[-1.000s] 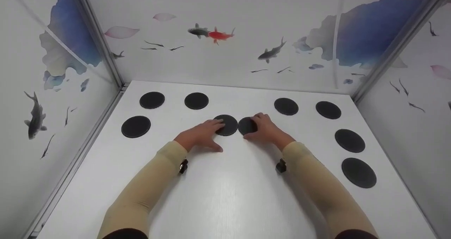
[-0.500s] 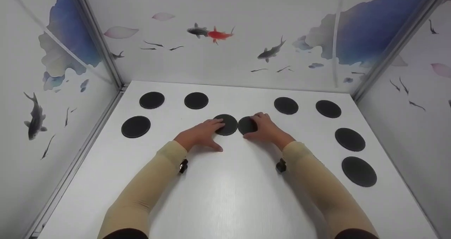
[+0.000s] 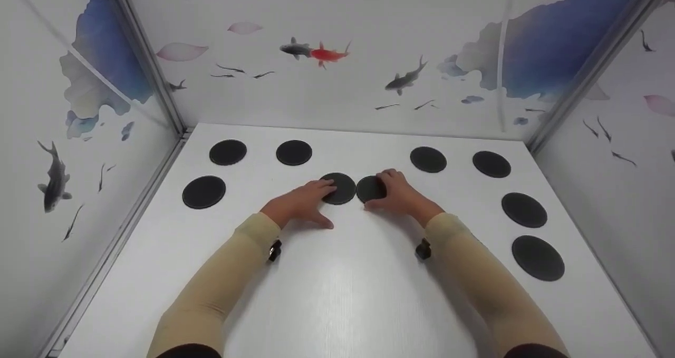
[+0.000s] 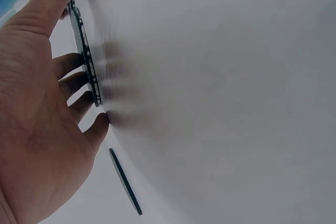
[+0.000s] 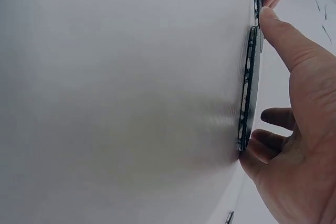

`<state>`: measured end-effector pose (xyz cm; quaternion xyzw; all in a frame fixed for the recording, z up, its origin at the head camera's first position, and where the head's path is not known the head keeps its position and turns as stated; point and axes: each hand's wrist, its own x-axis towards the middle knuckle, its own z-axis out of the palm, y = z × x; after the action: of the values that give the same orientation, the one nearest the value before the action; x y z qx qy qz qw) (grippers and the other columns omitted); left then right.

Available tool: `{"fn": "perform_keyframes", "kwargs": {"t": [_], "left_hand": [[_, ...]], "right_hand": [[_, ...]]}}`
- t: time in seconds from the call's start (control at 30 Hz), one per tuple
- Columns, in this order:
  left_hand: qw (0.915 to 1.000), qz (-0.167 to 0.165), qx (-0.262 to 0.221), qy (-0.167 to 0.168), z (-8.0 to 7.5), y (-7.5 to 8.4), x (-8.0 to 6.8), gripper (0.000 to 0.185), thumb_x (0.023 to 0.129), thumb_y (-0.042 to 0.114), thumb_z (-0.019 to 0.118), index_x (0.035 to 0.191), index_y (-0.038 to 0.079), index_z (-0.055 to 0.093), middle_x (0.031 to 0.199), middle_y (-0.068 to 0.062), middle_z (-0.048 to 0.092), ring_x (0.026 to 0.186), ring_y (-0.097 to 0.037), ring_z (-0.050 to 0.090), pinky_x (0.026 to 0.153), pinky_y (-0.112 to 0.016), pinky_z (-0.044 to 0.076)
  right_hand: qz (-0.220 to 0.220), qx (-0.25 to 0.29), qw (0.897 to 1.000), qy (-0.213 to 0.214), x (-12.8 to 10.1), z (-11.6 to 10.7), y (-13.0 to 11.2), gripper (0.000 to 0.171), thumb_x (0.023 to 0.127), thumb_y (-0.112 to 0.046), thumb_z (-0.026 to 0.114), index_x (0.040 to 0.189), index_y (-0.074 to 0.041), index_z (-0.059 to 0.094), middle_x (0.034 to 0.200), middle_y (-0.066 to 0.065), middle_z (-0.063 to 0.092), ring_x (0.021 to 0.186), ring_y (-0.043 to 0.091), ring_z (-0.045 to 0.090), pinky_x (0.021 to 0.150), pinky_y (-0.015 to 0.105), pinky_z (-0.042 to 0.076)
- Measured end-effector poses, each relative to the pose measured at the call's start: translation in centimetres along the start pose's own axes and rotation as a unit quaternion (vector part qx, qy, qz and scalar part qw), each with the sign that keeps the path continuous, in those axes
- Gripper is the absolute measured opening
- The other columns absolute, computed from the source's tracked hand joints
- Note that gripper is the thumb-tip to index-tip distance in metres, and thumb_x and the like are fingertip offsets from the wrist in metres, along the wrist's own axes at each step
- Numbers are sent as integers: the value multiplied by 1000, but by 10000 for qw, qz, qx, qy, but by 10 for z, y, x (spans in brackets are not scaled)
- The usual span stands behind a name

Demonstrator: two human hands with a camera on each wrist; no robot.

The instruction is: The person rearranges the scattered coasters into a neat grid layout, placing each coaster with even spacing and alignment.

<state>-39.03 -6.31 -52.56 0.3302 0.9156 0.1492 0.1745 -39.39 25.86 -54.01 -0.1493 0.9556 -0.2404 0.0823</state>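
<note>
At the far left of the white table (image 3: 337,294), a black round disc (image 3: 203,192) lay near the left wall, with two more discs (image 3: 228,152) (image 3: 293,152) lined up behind it toward the back.

Moving toward the middle, the person's left hand (image 3: 300,204) lay flat on the tabletop, fingers stretched out and spread, their tips resting on the near left edge of the left centre disc (image 3: 339,188). The left wrist view showed the same thing: the fingers (image 4: 73,85) lay straight over the disc's edge (image 4: 86,61) and the thumb reached along the table, nothing curled round it.

Just beside that disc, the two nearly touching, lay the right centre disc (image 3: 370,189). The right hand (image 3: 401,194) covered its right half, fingers gently bent over the top and thumb set at the near rim. From the right wrist view the thumb tip (image 5: 270,22) pressed at the disc's edge (image 5: 248,98) while the other fingers (image 5: 273,140) met the opposite rim, so it was lightly held from both sides, flat on the table.

Further right, two discs (image 3: 428,159) (image 3: 491,164) sat toward the back, and two larger-looking ones (image 3: 523,210) (image 3: 538,258) ran down the right side.
</note>
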Motion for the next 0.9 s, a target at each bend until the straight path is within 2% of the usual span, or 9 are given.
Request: {"fn": "perform_keyframes", "kwargs": {"t": [0.2,0.4,0.53,0.7,0.9], "left_hand": [[10000,-19,-10,71,4,-3,0,107,92,57,87,176,17,33,184,-2,20,170,-28,15,135,-48,22],[10000,26,-46,68,4,-3,0,107,92,56,87,176,16,33,185,-2,20,170,-28,15,135,-48,23],[10000,36,-66,50,1,-2,-1,108,92,55,87,176,15,32,185,-3,19,171,-28,14,135,-49,23],[10000,19,-72,30,1,-2,-1,108,92,56,87,176,15,32,185,-3,19,171,-28,14,135,-49,23],[10000,28,-42,41,2,-3,1,108,92,57,87,176,16,32,185,-3,20,170,-29,15,135,-49,22]], "right_hand": [[-139,117,9995,267,-4,-5,7,95,97,-57,82,163,2,47,165,24,42,155,40,38,128,55,37],[-64,159,9966,802,-7,-16,22,80,103,-48,78,158,4,52,158,25,50,154,43,42,129,56,34],[42,73,9928,1193,-4,-25,34,74,105,-44,76,158,3,53,159,26,50,156,46,39,130,58,31],[359,8,9873,1548,1,-37,55,75,107,-44,74,161,2,50,164,27,45,158,47,36,131,59,28],[810,206,9793,1841,5,-44,87,84,106,-47,73,167,2,41,170,30,37,160,49,31,132,61,26]]}}
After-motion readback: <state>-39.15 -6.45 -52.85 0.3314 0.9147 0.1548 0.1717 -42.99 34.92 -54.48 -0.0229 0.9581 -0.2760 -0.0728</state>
